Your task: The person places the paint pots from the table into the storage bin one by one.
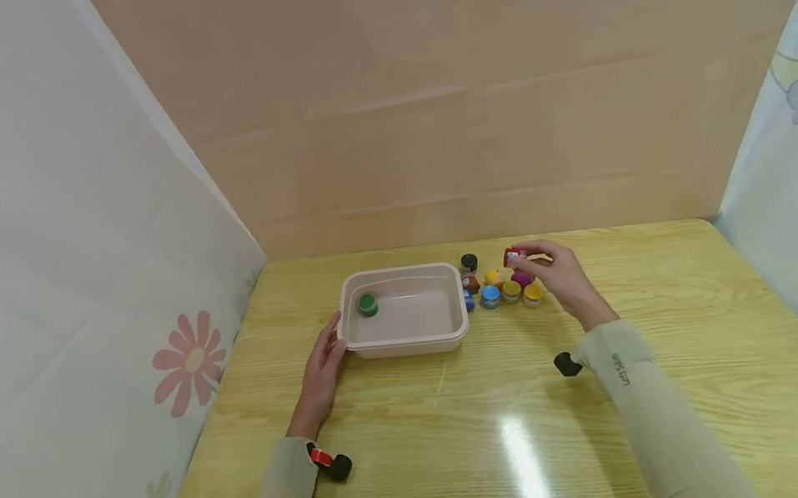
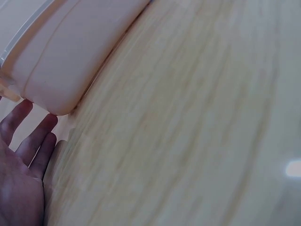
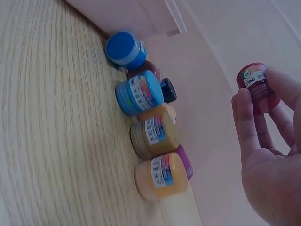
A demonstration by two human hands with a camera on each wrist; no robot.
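Note:
A pale pink plastic tub (image 1: 409, 348) stands on the table with a green-lidded jar (image 1: 368, 305) inside, at its left. My left hand (image 1: 320, 380) touches the tub's left end, fingers extended against its wall (image 2: 61, 61). Between thumb and fingers my right hand (image 1: 562, 276) pinches a small red jar (image 3: 257, 84), held above the other jars. Just right of the tub several jars stand grouped: light blue (image 3: 138, 92), ochre (image 3: 154, 134), orange (image 3: 162, 176), dark blue (image 3: 126, 49), black (image 1: 470, 262), brown, yellow and purple, the last partly hidden near my right hand.
The wooden table (image 1: 425, 447) reaches a brown backdrop (image 1: 456, 107) behind the tub. Patterned cloth hangs at the left (image 1: 70, 284) and right. A black device is strapped at each wrist.

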